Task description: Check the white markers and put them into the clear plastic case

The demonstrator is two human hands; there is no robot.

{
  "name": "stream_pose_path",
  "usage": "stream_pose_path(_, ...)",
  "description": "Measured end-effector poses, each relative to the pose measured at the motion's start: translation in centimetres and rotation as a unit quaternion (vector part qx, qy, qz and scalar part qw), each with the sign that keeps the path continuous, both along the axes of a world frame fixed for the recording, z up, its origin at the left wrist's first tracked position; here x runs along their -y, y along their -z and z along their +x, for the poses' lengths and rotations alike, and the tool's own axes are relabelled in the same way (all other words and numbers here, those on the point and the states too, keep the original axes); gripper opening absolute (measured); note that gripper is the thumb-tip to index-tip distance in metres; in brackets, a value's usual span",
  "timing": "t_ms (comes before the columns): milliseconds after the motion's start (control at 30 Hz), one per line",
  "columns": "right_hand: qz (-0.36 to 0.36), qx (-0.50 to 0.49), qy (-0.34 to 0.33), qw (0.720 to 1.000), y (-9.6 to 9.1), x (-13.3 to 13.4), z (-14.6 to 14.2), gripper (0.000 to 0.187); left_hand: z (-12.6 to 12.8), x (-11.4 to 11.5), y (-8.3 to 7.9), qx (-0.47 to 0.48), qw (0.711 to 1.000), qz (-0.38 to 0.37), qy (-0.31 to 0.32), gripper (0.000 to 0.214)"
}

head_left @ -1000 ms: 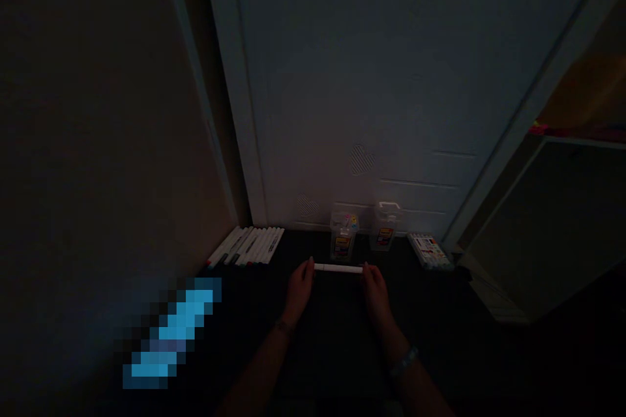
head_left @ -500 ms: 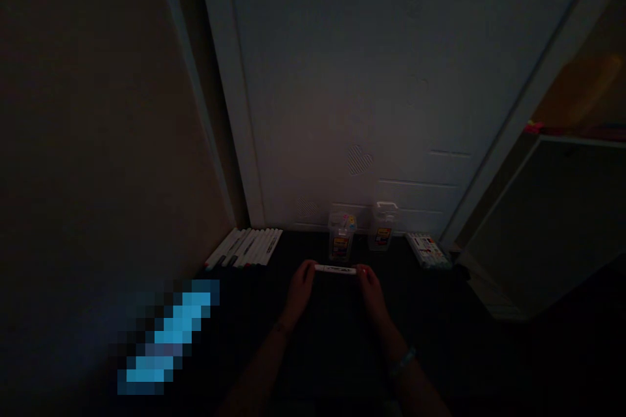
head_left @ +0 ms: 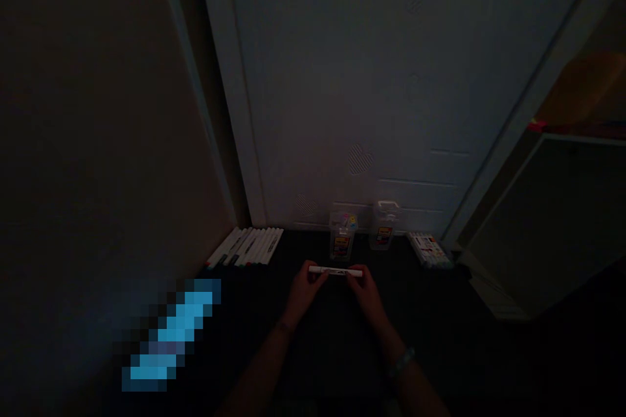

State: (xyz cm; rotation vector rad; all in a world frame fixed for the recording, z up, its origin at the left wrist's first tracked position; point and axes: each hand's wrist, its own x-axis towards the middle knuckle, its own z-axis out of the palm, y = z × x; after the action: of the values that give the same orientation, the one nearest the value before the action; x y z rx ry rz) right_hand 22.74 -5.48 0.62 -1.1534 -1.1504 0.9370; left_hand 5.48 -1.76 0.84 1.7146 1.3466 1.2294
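Note:
Between my two hands a white marker (head_left: 336, 271) is held level above the dark table, with dark lettering on its barrel. My left hand (head_left: 306, 287) is closed on its left part, the thumb reaching in along the barrel. On the right part, my right hand (head_left: 364, 287) grips it the same way, thumb pointing inward. Just beyond the marker stands a clear plastic container (head_left: 343, 238) with a label and small colourful pieces near its top. To its right is a second clear container (head_left: 385, 227) with a white handle.
A row of white markers (head_left: 249, 246) lies at the back left of the table. A packed marker set (head_left: 430, 250) rests at the back right. Behind the table rises a pale panel (head_left: 313, 91). A pixelated bright blue patch (head_left: 180, 326) shows at lower left. The room is dim.
Both hands have shifted from the marker's ends inward onto its barrel, thumbs now lying along it. The marker remains at nearly the same place.

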Motion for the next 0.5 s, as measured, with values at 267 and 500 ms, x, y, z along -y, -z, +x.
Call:
stream_pose_path(267,0.005,0.031,-0.009,0.999,0.38,-0.14,0.06,0.028,-0.12,-0.03,-0.10,0.038,0.999,-0.009,0.008,0.030)
stream_pose_path(500,0.004,0.038,-0.013,0.999,0.56,-0.11,0.28,0.023,-0.27,-0.08,-0.11,0.030,1.000,0.002,0.006,0.027)
